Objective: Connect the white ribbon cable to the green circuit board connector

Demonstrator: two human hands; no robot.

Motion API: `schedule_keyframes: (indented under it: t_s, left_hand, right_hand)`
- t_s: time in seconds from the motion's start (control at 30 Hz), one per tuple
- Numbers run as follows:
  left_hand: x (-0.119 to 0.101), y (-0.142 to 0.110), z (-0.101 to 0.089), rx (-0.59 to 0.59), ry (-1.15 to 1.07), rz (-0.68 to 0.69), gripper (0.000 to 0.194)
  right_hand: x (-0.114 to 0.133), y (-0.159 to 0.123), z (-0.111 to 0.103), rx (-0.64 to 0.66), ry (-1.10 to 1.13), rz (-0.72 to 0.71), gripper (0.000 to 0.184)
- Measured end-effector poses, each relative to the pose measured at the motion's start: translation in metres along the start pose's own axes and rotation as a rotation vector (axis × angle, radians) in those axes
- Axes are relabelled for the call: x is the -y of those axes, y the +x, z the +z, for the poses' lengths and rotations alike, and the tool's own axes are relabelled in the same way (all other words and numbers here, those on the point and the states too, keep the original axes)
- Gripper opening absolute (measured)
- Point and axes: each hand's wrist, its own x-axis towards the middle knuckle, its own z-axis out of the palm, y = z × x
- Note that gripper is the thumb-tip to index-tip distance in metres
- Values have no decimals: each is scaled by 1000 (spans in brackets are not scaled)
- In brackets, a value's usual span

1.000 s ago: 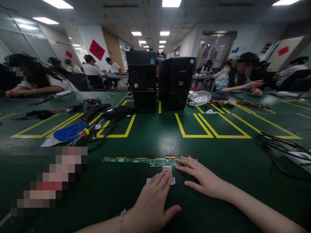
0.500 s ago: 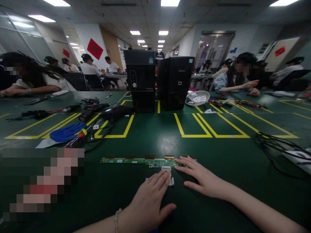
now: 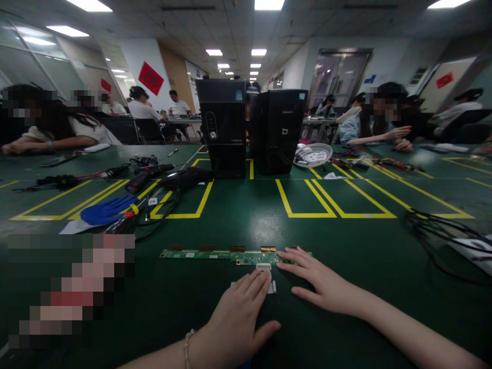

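A long, narrow green circuit board [image 3: 215,255] lies flat on the dark green table [image 3: 184,302], with copper-coloured tabs along its far edge. A white flat cable [image 3: 272,288] meets the board's near edge at a white connector [image 3: 263,266]. My left hand [image 3: 240,312] lies palm down over this cable, fingertips on it just below the connector, thumb spread out; most of the cable is hidden. My right hand [image 3: 313,279] rests with fingers spread, its fingertips on the right part of the board. That end of the board is partly covered by the fingers.
Two black computer towers [image 3: 221,128] stand at the back middle. To the left lie a blue glove [image 3: 107,210], a screwdriver [image 3: 122,223] and a black heat gun [image 3: 184,178]. A white basket [image 3: 313,155] sits back right; black cables [image 3: 434,241] lie at right. People sit around.
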Motion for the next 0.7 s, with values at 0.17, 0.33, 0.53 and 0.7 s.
schedule_keyframes:
  t_s: [0.17,0.33,0.53,0.7]
  left_hand:
    - [-3,-1,-4,17,-11,-4,74]
    - [-2,0,-6,17,-15,-3,74]
    - [-1,1,-10,3,-10,13,69]
    - [2,-1,-7,-42,-28,16,64]
  right_hand:
    - [0,1,0,18,-16,17,50]
    - [0,1,0,14,-13,14,50]
    - [0,-1,0,22,-28,20,50]
    - [0,-1,0,10,-18,14,50]
